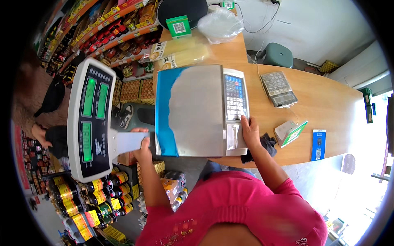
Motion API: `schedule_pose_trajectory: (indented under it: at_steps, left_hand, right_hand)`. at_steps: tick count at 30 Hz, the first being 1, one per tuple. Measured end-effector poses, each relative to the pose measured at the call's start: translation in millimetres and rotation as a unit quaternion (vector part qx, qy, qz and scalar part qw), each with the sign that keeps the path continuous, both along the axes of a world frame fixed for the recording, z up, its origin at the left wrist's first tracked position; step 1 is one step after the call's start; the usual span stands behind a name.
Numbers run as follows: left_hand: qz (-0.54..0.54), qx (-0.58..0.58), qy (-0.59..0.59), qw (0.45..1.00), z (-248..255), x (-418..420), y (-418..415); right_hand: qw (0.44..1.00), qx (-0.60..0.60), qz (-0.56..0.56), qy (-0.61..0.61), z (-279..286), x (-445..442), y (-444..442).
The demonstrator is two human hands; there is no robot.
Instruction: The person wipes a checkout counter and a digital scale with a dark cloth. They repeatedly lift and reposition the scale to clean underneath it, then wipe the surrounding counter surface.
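Observation:
An electronic price scale (pixel 197 113) with a metal pan, torn blue film along its left side and a keypad on its right lies before me. My left hand (pixel 143 144) grips the grey post (pixel 130 142) of its display head (pixel 91 120), whose green screens are lit. At the keypad side, my right hand (pixel 251 132) holds the lower right edge, thumb on top; its other fingers are partly hidden. A dark cloth (pixel 267 146) lies beside my right wrist. Right of the scale, a calculator (pixel 279 89) rests on the wooden counter (pixel 332 92).
Packs of noodles (pixel 184 57), a plastic bag bundle (pixel 220 26) and a green code stand (pixel 179 27) are behind the scale. A folded card stand (pixel 291 133) and blue card (pixel 318 144) lie right. Bottles (pixel 101 196) stand lower left; another person (pixel 40 135) is at far left.

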State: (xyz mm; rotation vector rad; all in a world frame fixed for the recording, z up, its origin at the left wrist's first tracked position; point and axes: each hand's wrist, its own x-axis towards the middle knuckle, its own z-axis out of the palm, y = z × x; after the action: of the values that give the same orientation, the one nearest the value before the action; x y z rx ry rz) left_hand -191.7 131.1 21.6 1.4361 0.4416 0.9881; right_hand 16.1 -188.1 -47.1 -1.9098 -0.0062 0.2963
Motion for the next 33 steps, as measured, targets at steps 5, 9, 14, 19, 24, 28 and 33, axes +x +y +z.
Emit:
schedule_pose_trajectory:
  at_steps: [5,9,14,19,24,28,33]
  left_hand:
    - [0.031,0.002,0.013,0.999,4,-36,-30]
    - [0.040,0.011,0.027,0.999,2,-52,-51]
    - [0.062,-0.016,0.029,0.998,6,-55,-73]
    - [0.047,-0.006,0.024,0.999,14,-40,-69]
    - [0.040,-0.042,0.019,0.998,20,-41,-28]
    - [0.030,-0.052,0.023,0.998,27,-44,9]
    - [0.038,-0.047,0.035,0.998,29,-42,61]
  right_hand:
    - [0.998,-0.002,0.041,0.044,11,-19,-17]
    - [0.998,0.009,0.046,0.044,13,-26,-30]
    - [0.997,0.024,0.059,0.039,21,-28,-44]
    - [0.997,0.014,0.059,0.038,6,-23,-45]
    - [0.994,0.056,0.053,0.079,13,-41,-20]
    - [0.989,0.105,0.037,0.102,5,-57,11]
    - [0.980,0.162,0.014,0.115,5,-62,62]
